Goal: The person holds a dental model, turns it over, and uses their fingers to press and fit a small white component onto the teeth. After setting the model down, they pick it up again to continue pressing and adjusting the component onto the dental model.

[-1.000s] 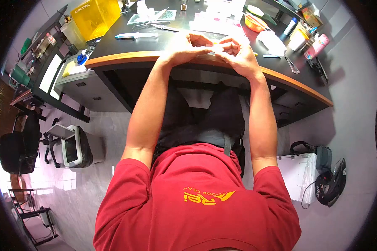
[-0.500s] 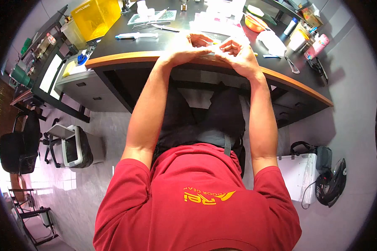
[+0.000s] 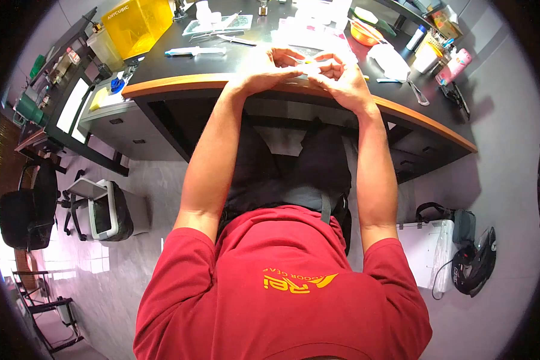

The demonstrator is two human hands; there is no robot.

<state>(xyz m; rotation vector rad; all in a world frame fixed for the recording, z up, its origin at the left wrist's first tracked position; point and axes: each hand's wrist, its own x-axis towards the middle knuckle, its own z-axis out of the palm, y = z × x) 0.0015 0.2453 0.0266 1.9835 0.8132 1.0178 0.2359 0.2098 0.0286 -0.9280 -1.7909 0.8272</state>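
Above the front edge of the black desk (image 3: 162, 71), my left hand (image 3: 272, 67) and my right hand (image 3: 340, 77) come together, fingers bent and fingertips pinched on something small and pale between them. Glare and the fingers hide most of it, and a bit of yellow shows there. Left of my left hand lies a white and blue tool (image 3: 195, 51), with dark tweezers (image 3: 237, 40) beyond it. Just past my hands is a brightly lit pale sheet (image 3: 309, 35). A white cloth-like item (image 3: 390, 62) lies right of my right hand.
An orange bowl (image 3: 366, 32), a pink bottle (image 3: 455, 66) and a white cup (image 3: 428, 59) stand at the right. Farther left are a tray (image 3: 219, 25) and a yellow box (image 3: 137, 27). A bin (image 3: 111, 211) and a black chair (image 3: 27, 211) stand on the floor.
The fingers of my right hand have shifted slightly at the pinch, and my left hand has barely moved. Everything else looks the same.
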